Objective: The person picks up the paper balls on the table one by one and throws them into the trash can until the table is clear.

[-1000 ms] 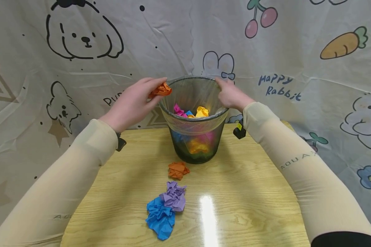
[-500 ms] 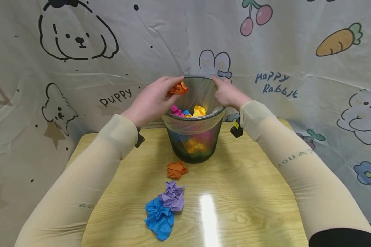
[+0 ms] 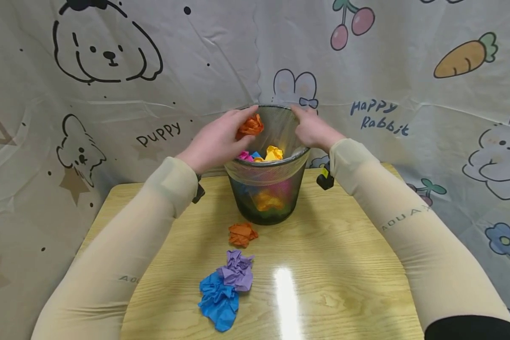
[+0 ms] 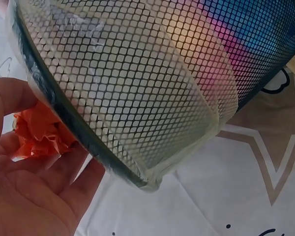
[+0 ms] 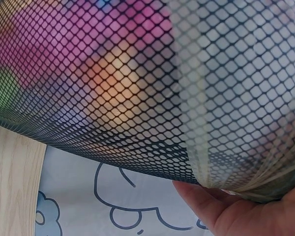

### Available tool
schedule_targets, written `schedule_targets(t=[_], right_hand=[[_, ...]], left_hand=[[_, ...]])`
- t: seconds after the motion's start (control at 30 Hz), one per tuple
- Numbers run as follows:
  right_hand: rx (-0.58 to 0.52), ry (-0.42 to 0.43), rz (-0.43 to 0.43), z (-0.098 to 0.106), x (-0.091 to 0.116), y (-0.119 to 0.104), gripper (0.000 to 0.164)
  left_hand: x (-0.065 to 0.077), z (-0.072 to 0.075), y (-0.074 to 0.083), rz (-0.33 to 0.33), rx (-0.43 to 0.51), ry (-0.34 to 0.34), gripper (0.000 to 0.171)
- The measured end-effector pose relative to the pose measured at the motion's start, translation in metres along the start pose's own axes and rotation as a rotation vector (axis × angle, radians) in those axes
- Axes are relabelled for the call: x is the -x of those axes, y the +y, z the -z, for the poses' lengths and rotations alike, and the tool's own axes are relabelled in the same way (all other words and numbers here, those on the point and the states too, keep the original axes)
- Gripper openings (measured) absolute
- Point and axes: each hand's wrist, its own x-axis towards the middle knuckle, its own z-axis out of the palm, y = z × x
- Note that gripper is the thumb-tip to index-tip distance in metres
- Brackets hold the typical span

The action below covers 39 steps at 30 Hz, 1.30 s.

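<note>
My left hand (image 3: 221, 140) is at the left of the bin's rim, with a crumpled orange paper ball (image 3: 251, 126) between thumb and fingers. In the left wrist view that paper ball (image 4: 42, 132) sits just beyond the rim, fingers spread beneath it. The black mesh wastebasket (image 3: 263, 189) stands upright, lined with a clear plastic bag (image 4: 152, 179). My right hand (image 3: 316, 128) grips its right rim; the right wrist view has fingers (image 5: 201, 201) against the bagged rim. Inside lie several crumpled papers, among them a yellow one (image 3: 274, 153) and a pink one (image 3: 245, 156).
On the wooden table (image 3: 335, 264), in front of the bin, lie another orange paper ball (image 3: 242, 235), a purple one (image 3: 237, 270) and a blue one (image 3: 219, 302). A cartoon-printed sheet (image 3: 221, 52) hangs close behind the bin.
My left hand has moved right with the orange paper ball, from the bin's left edge to over its opening. My right hand stays on the rim.
</note>
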Motion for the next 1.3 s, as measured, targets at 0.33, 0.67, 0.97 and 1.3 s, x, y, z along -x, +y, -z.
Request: schedule_targets(t=[0.33, 0.67, 0.97, 1.3], right_hand=[[0.0, 0.0, 0.0, 0.0, 0.001, 0.0, 0.073], [-0.001, 0.001, -0.002, 0.0, 0.001, 0.0, 0.074], [-0.005, 0.005, 0.0, 0.0, 0.002, -0.001, 0.074], [-0.001, -0.001, -0.001, -0.001, 0.002, 0.0, 0.073]], left_hand=[[0.004, -0.001, -0.004, -0.014, -0.039, 0.032, 0.075], [0.015, 0.005, -0.014, 0.033, -0.039, 0.028, 0.074], [0.035, 0.014, -0.029, 0.065, -0.057, 0.044, 0.079], [0.063, 0.018, -0.053, 0.12, -0.055, 0.057, 0.082]])
